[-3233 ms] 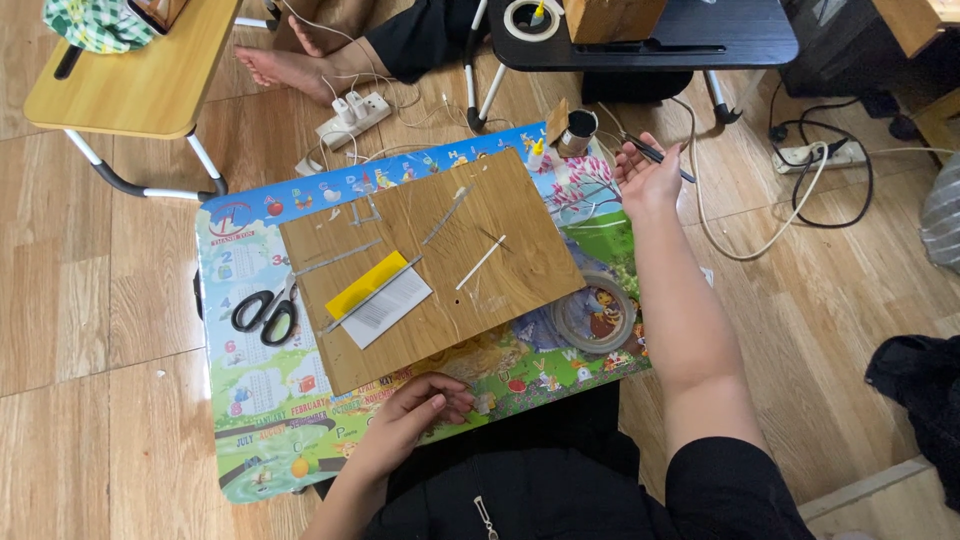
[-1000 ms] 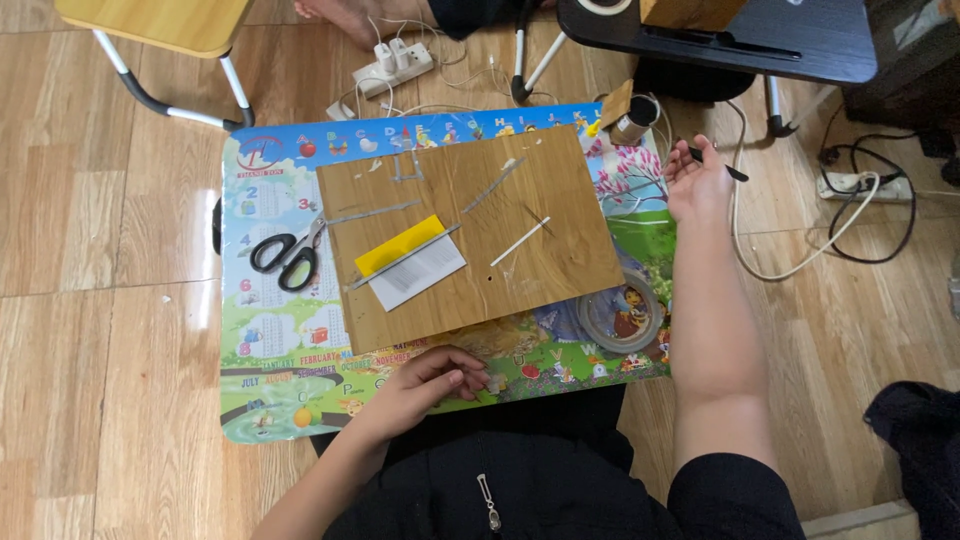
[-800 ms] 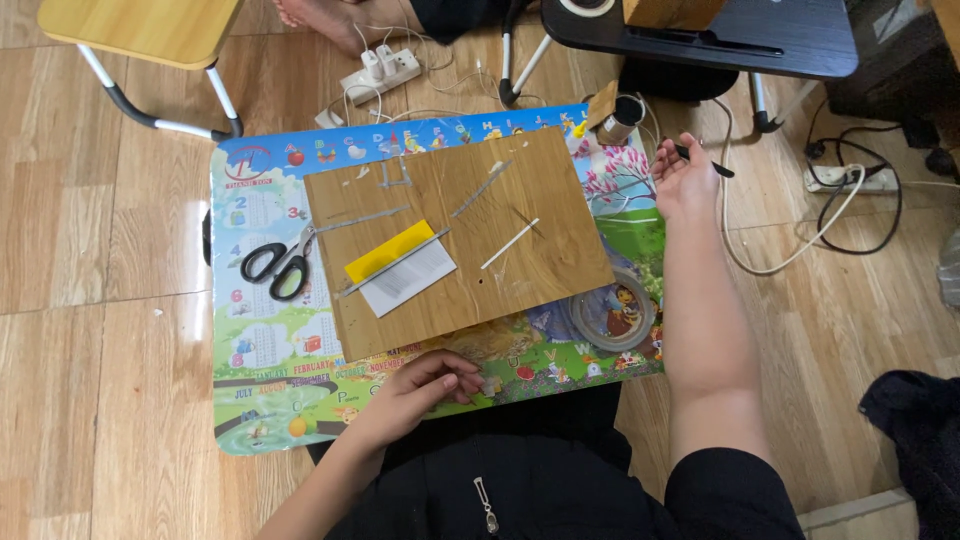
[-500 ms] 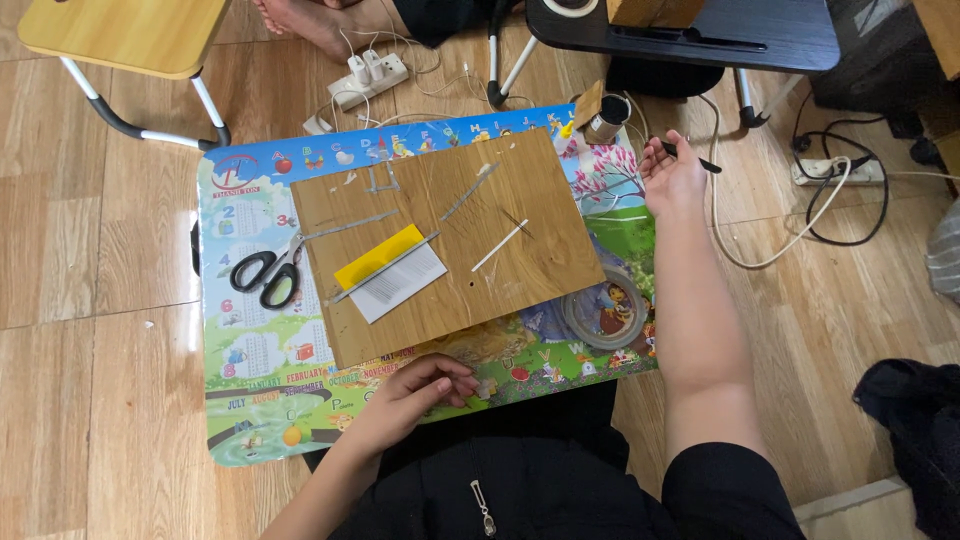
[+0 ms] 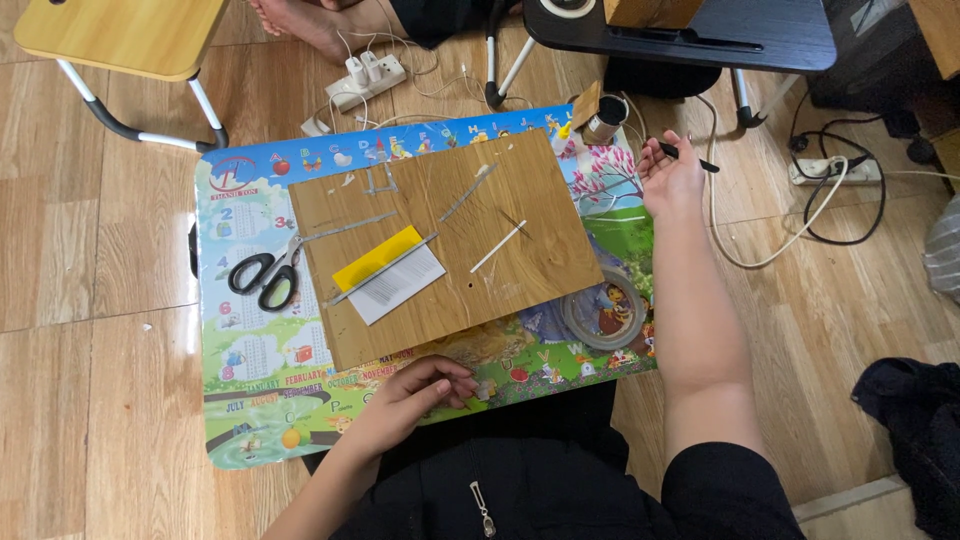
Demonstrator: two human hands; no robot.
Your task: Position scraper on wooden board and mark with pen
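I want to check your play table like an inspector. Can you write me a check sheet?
Surface: colourful picture mat on a wood floor, a brown board on top.
Job's things: thin black tool in the right hand.
Clutter: scissors, yellow and white card, white stick, tape roll, small can.
Grippers: left hand rests curled on the mat's near edge.
Cables: power strips and white cords on the floor.
Surroundings: low tables, someone's bare foot.
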